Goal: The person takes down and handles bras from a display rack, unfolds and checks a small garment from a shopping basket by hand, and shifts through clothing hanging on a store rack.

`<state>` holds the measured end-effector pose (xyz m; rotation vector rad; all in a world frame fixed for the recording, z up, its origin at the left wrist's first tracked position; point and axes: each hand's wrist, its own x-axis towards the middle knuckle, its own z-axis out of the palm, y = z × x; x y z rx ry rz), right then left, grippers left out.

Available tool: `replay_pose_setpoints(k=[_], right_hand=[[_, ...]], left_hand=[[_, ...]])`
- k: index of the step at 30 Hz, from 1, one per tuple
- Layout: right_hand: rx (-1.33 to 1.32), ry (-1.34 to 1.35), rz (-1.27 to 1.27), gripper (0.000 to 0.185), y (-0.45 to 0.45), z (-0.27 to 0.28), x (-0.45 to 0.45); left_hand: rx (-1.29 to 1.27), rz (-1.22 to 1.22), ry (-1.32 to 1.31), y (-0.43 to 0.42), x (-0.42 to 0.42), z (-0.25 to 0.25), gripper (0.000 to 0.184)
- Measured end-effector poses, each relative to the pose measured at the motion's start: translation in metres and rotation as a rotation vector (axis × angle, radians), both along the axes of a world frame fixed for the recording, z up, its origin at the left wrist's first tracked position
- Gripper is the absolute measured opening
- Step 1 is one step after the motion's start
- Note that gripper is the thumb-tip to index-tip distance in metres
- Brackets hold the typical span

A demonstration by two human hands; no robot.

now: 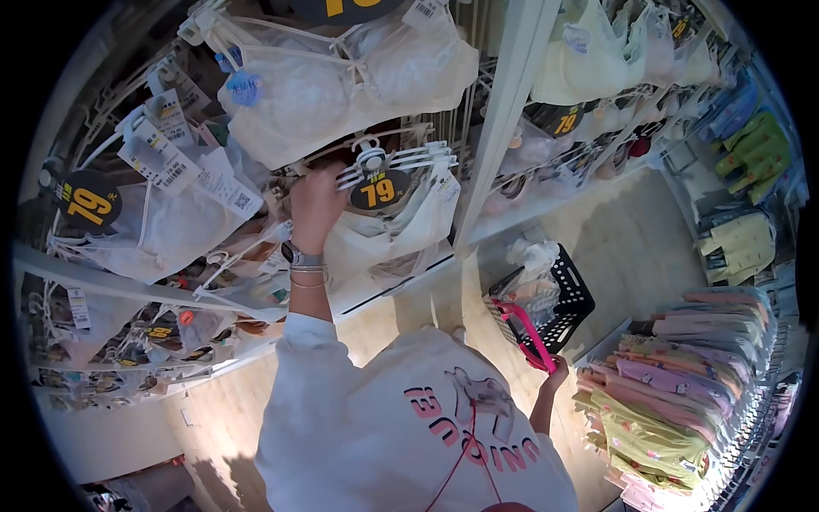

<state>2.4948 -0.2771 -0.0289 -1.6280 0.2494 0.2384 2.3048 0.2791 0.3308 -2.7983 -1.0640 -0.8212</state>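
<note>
My left hand (pixel 317 203), with a watch and bracelets at the wrist, reaches into the rack and is closed at the white hangers beside a round black "79" sign (pixel 375 191). What its fingers hold is hidden. White bras (pixel 384 230) hang just right of it, and a larger white bra (pixel 341 90) hangs above. Low on the right, my right hand (pixel 556 374) is wrapped round the pink handle (pixel 531 337) of a black basket (pixel 570 294). Clear plastic packages (pixel 536 273) lie in the basket.
More bras with price tags (pixel 166 166) hang at the left, and others (pixel 589 51) hang beyond a white post (pixel 508 111). A rack of folded-over pastel clothes (pixel 674 384) stands at the lower right. Green garments (pixel 755 154) hang at the far right.
</note>
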Motion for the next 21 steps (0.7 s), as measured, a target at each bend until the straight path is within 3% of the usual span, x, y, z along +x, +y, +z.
replay_pose_setpoints(k=[4,10,21], right_hand=[[0.005,0.014,0.012,0.03,-0.002,-0.001,0.002],[-0.013,-0.019,0.034,0.032,-0.001,0.0,0.003],[-0.053,-0.05,0.023,0.033,-0.002,-0.005,0.001]], left_hand=[[-0.044,0.054,0.022,0.003,0.004,0.005,0.025],[0.091,0.012,-0.067,0.018,0.009,0.003,0.025],[0.044,0.103,-0.12,0.012,0.017,-0.009,0.04]])
